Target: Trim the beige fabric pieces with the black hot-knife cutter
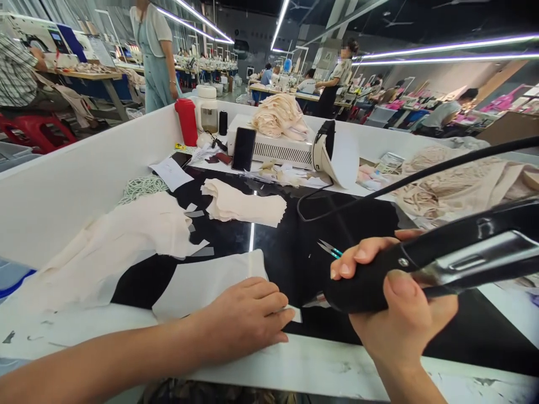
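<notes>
My left hand (248, 311) lies palm down on the near edge of a white sheet-like piece (206, 283), its fingers stretched together toward the right. My right hand (398, 292) is wrapped around a black corded hand tool (475, 247) with a silver lever, raised above the black board (295, 264). What the tool is I cannot tell. Just beyond this hand lie small thread snips (329, 248) with teal handles. A pointed metal thing (316, 301) is partly hidden beneath the tool. Farther back rests a small stack of cream fabric pieces (244, 203).
Cream cloth (138, 230) spreads over the left side. Along the back stand a red bottle (186, 122), a phone (243, 148) and a white vented box (273, 151) topped with fabric (281, 116). A black cable (404, 179) arches across the right. White walls (105, 163) border the table.
</notes>
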A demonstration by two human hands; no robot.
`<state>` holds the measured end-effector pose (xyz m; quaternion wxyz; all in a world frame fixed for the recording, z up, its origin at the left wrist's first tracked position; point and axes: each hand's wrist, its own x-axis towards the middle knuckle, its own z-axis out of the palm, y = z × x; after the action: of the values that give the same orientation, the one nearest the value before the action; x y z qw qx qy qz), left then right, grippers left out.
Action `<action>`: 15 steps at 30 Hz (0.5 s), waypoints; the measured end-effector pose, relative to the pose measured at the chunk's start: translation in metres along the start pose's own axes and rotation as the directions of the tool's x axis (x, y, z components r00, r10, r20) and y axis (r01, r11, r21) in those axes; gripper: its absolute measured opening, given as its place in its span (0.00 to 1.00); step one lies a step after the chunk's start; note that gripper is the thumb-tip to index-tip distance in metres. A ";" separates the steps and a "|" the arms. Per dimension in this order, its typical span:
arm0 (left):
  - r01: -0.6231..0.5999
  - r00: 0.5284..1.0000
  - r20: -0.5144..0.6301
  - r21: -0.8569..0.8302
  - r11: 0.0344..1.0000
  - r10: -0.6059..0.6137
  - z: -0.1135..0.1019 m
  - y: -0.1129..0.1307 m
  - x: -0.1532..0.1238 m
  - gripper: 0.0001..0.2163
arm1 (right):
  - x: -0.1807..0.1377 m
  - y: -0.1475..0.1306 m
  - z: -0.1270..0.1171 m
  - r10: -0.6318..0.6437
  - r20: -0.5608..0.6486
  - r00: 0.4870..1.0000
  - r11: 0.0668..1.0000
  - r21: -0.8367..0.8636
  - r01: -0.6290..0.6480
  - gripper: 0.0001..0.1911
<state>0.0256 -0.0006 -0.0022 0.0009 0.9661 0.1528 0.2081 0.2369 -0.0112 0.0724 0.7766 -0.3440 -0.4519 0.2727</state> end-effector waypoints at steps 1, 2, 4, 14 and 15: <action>0.005 1.000 -0.006 0.000 1.000 -0.005 0.000 0.000 -0.001 0.12 | -0.001 0.000 0.000 0.001 0.007 1.000 1.000 0.005 -0.001 0.26; 0.009 1.000 -0.010 -0.002 1.000 -0.009 0.001 0.000 -0.002 0.12 | -0.002 0.000 0.000 -0.001 0.015 1.000 1.000 0.010 0.000 0.26; 0.015 1.000 -0.010 -0.005 1.000 -0.015 0.001 -0.001 -0.003 0.11 | -0.003 0.000 0.001 -0.004 0.030 1.000 1.000 0.018 0.003 0.26; 0.009 1.000 -0.030 -0.009 1.000 -0.010 0.003 -0.002 -0.005 0.12 | -0.004 0.001 0.004 -0.026 0.048 0.999 0.999 0.030 0.025 0.25; 0.008 0.999 -0.033 -0.010 1.000 -0.009 0.003 -0.002 -0.004 0.12 | -0.004 0.001 0.004 -0.023 0.052 0.998 0.999 0.031 0.022 0.24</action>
<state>0.0224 -0.0003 -0.0066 0.0043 0.9619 0.1559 0.2246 0.2317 -0.0122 0.0705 0.7727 -0.3196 -0.4717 0.2797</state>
